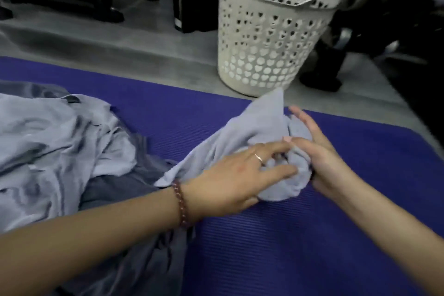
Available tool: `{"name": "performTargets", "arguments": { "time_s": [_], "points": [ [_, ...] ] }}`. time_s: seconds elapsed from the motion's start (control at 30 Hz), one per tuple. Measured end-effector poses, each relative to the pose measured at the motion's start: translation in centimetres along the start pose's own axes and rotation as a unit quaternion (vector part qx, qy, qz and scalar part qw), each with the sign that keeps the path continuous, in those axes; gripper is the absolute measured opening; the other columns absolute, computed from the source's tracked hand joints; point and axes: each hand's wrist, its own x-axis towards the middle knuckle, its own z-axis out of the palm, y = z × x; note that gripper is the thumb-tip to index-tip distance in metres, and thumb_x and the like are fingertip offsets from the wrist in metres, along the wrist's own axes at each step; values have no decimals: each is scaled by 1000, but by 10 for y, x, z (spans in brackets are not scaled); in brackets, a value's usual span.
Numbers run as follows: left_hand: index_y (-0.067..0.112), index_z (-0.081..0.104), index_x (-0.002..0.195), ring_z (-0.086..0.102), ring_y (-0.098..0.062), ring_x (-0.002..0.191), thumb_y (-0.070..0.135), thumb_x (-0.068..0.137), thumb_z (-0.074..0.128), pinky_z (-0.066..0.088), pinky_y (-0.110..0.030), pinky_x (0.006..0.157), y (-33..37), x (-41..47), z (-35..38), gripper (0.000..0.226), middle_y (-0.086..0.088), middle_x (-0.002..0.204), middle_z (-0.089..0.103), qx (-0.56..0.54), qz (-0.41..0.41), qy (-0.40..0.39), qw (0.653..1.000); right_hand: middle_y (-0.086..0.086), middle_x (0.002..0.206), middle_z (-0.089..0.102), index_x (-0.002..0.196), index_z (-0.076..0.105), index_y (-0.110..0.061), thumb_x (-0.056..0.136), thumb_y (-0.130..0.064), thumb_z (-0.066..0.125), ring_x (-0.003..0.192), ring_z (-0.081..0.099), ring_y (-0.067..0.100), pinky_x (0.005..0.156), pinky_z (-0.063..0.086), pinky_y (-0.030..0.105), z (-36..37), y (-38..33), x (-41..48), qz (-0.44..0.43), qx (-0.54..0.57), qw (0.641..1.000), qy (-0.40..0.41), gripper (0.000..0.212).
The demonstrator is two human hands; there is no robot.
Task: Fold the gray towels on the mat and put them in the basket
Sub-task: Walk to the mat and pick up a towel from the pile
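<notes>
Btwn L hand & R hand: no gap. The bunched towel fills it, both hands touching it.
Left of L hand: loose towel pile heaped on mat, darker cloth running under L forearm twd near edge. Blocked low.
Beyond L hand, btwn pile & bunched towel: bare strip of mat, open.
Right of R hand & nearer than both hands: bare mat, open.
Beyond R hand: strip of gray floor, then basket, upright, mouth open on top, off the mat.
Dark furniture legs just right of basket, tight there. Floor left of basket open.
</notes>
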Motion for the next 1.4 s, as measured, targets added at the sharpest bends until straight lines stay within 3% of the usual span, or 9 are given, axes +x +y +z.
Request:
{"name": "performTargets", "arguments": {
  "time_s": [0.13,0.23,0.4,0.53,0.7,0.87,1.07,1.27,1.4],
  "points": [
    [14,43,114,56,-28,91,0,66,64,51,-34,58,32,37,46,54,-7,111,55,38,23,-37,998,-15,118,61,130,47,-35,92,-16,53,97,64,3,75,53,17,-73,-1,-28,-29,-63,993,99,42],
    [11,52,102,61,-24,67,2,60,69,27,-25,38,52,24,86,46,-5,85,59,75,-34,-186,979,-3,125,54,132,47,-21,88,-19,63,100,56,11,84,47,25,-116,61,-34,84,-243,946,198,46],
    [14,48,125,46,-23,116,29,89,55,45,-35,87,49,-22,109,40,-6,128,47,-70,-116,-393,910,20,144,18,142,34,-29,85,-22,59,119,39,37,97,36,37,-131,128,-55,290,-421,825,241,62],
    [24,52,119,40,-11,119,51,82,39,47,-32,89,30,-27,100,48,8,131,36,-60,-188,-277,940,17,147,27,134,48,-21,88,-33,54,138,22,33,108,23,48,-112,136,-53,24,-593,761,263,49],
    [24,53,119,42,-4,113,40,89,47,41,-31,98,-2,-15,117,35,11,123,42,-145,-274,-191,931,-4,81,63,86,58,-16,80,-66,53,80,60,13,78,47,31,-87,118,-8,227,-335,913,43,50],
    [24,46,128,33,-7,126,43,89,46,30,-15,97,4,-14,88,44,9,136,33,-73,-237,-148,957,14,96,67,111,57,-8,88,-18,49,91,61,35,71,39,33,-47,127,4,6,-570,819,66,27],
    [17,27,145,21,-26,139,34,77,74,26,-39,112,-15,-52,59,84,-10,151,16,-1,-316,-65,946,17,135,53,128,58,-17,80,-14,58,120,54,38,97,44,44,-10,108,-23,-285,-645,706,-63,47],
    [30,8,147,5,-21,143,50,64,80,22,-46,114,-14,-61,83,112,-3,154,-2,-89,-392,-124,907,-11,86,64,99,62,-18,97,-10,43,82,58,0,78,45,19,-43,15,-38,-139,-222,964,-40,21],
    [29,-3,148,6,-12,141,72,58,63,18,-41,115,-10,-38,107,119,0,153,0,-165,-357,-55,918,-6,72,61,82,53,-15,93,-16,45,69,59,7,67,51,20,-65,-2,-64,19,160,983,-93,13]
  ]
}}
